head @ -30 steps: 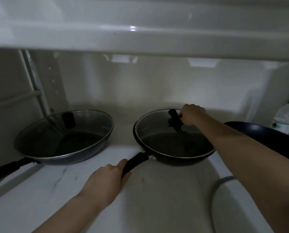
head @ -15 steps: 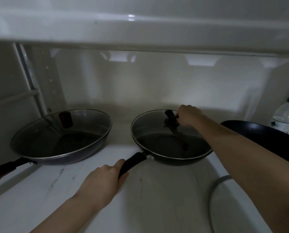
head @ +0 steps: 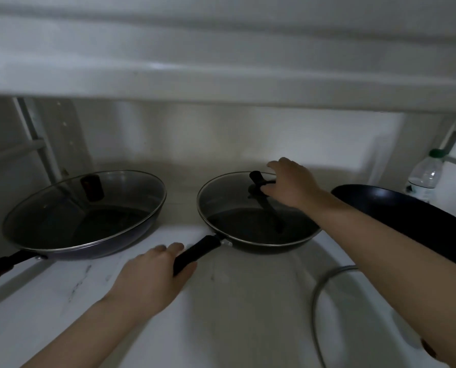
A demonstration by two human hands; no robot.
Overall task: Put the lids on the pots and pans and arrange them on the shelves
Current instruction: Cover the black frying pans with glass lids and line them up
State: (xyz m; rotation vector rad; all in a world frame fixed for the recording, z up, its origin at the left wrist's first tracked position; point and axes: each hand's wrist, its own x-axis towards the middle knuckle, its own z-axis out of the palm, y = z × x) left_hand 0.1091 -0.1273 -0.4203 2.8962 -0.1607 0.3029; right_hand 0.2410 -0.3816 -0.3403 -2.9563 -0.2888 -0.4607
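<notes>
A black frying pan (head: 258,227) with a glass lid (head: 226,192) sits on the white shelf (head: 237,301), at its middle. My left hand (head: 152,274) holds the end of its black handle (head: 197,252) between thumb and fingers, the fingers lying loosely. My right hand (head: 291,185) is over the lid's black knob (head: 256,179) with its fingers spread and lifted; only the thumb is near the knob. A second lidded pan (head: 86,216) stands to the left, its handle pointing toward me.
A dark uncovered pan (head: 407,216) sits at the right, partly behind my right forearm. A loose glass lid's rim (head: 317,296) lies near the front right. A plastic bottle (head: 424,176) stands at the far right. Another shelf (head: 221,83) hangs low overhead.
My right hand has gone from a closed grip on the lid knob to spread fingers. My left hand's grip on the handle has loosened. The pan has stayed in place.
</notes>
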